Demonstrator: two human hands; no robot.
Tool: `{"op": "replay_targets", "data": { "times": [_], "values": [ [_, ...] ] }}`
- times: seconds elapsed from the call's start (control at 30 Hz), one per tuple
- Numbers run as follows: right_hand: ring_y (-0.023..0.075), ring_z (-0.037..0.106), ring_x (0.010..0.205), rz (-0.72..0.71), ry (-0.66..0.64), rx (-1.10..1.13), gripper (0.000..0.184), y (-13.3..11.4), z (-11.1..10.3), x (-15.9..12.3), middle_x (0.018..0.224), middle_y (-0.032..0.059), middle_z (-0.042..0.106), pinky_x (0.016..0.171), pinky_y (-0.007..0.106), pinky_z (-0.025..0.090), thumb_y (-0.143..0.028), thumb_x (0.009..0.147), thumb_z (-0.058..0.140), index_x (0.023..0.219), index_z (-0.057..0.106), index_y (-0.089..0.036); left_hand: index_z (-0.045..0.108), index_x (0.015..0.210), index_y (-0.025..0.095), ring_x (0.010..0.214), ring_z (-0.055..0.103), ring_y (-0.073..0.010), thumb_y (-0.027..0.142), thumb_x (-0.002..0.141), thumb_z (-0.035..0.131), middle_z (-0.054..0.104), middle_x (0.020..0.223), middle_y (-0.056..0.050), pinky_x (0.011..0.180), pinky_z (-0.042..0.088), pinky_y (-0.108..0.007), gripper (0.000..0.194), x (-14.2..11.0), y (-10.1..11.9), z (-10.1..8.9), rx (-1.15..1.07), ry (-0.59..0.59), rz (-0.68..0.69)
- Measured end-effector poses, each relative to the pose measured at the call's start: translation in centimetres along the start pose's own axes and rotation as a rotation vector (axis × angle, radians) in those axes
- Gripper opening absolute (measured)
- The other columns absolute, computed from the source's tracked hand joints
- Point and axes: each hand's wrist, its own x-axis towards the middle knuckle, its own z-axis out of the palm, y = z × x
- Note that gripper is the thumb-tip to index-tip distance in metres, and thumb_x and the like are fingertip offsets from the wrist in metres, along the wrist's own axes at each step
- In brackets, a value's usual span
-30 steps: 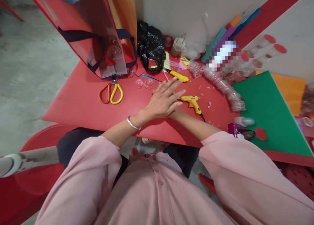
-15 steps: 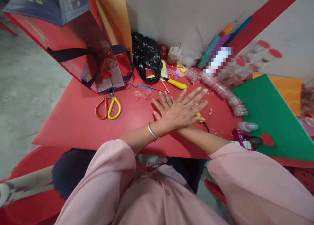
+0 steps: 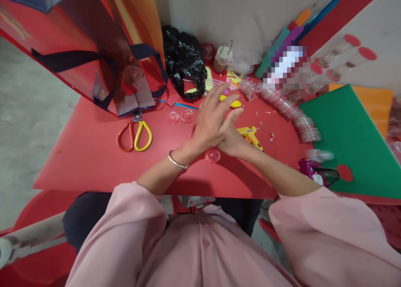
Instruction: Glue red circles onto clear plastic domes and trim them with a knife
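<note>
Over the middle of the red table, my left hand (image 3: pixel 210 118) and my right hand (image 3: pixel 233 135) press against each other at the palms. A silver bangle circles my left wrist. The left fingers stretch out and upward; those of the right show only in part behind them. I see nothing held in either hand. Just below them lies a small clear plastic dome lid (image 3: pixel 213 156). A yellow glue gun (image 3: pixel 253 137) rests to the right of my hands. Behind them is a yellow-handled cutter (image 3: pixel 233 102), partly covered. Two more clear lids (image 3: pixel 180 117) sit to the left.
Scissors (image 3: pixel 137 137) with red and yellow handles lie left. A large bag (image 3: pixel 78 49) and black plastic bag (image 3: pixel 184 65) stand behind. Stacked clear cups (image 3: pixel 283 105) curve along the right, beside a green board (image 3: pixel 357 153) with a purple object (image 3: pixel 308 170).
My hands, crossed flat with fingers spread before, have turned upright and now meet at the palms. They uncover the glue gun and the near lid. The view has shifted slightly.
</note>
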Motion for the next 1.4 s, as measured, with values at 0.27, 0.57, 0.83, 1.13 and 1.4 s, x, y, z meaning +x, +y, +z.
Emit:
{"op": "replay_targets", "data": {
  "times": [0.27,0.57,0.83,1.13,1.4],
  "values": [
    [0.0257,0.074,0.11,0.166,0.332,0.118,0.032,-0.6,-1.0,-7.1,0.12,0.0063,0.078,0.098,0.047,0.061,-0.03,0.1,0.053,0.124,0.074,-0.028,0.074,0.097,0.019,0.075,0.061,-0.0168,0.037,0.103,0.054,0.067,0.083,-0.005,0.074,0.051,-0.032,0.027,-6.2,-1.7,-2.1,-0.049,-0.139,-0.141],
    [0.0224,0.074,0.1,0.216,0.327,0.352,0.054,1.5,2.0,-12.1,0.125,0.0073,0.072,0.091,0.043,0.064,-0.018,0.088,0.061,0.14,0.062,-0.031,0.074,0.127,0.03,0.1,0.072,-0.0247,0.044,0.074,0.087,0.069,0.123,-0.009,0.087,0.055,-0.034,0.056,-6.8,-1.1,-3.0,-0.069,-0.716,-0.035],
    [0.0291,0.061,0.132,0.081,0.372,0.304,0.062,0.1,1.6,-9.7,0.143,0.0088,0.063,0.114,0.054,0.051,-0.032,0.093,0.066,0.152,0.05,-0.035,0.076,0.12,0.022,0.092,0.068,-0.0209,0.042,0.081,0.085,0.072,0.109,-0.01,0.081,0.056,-0.033,0.045,-6.1,-1.5,-3.1,-0.358,-0.542,-0.217],
    [0.0305,0.063,0.13,-0.07,0.481,0.271,0.08,0.7,3.1,-3.6,0.143,0.0114,0.063,0.111,0.052,0.053,-0.057,0.088,0.076,0.157,0.043,-0.034,0.079,0.111,0.023,0.078,0.062,-0.0155,0.045,0.076,0.089,0.069,0.107,-0.007,0.067,0.056,-0.029,0.043,-5.2,-3.2,-4.1,-0.49,-0.207,-0.424],
    [0.03,0.064,0.13,-0.063,0.515,0.246,0.07,1.3,5.0,-3.9,0.143,0.0101,0.065,0.109,0.053,0.056,-0.046,0.094,0.071,0.156,0.042,-0.036,0.076,0.122,0.025,0.104,0.068,-0.0262,0.045,0.079,0.087,0.071,0.114,-0.011,0.092,0.057,-0.041,0.048,-5.2,-3.7,-4.0,-0.441,-0.294,-0.392]
  ]
}}
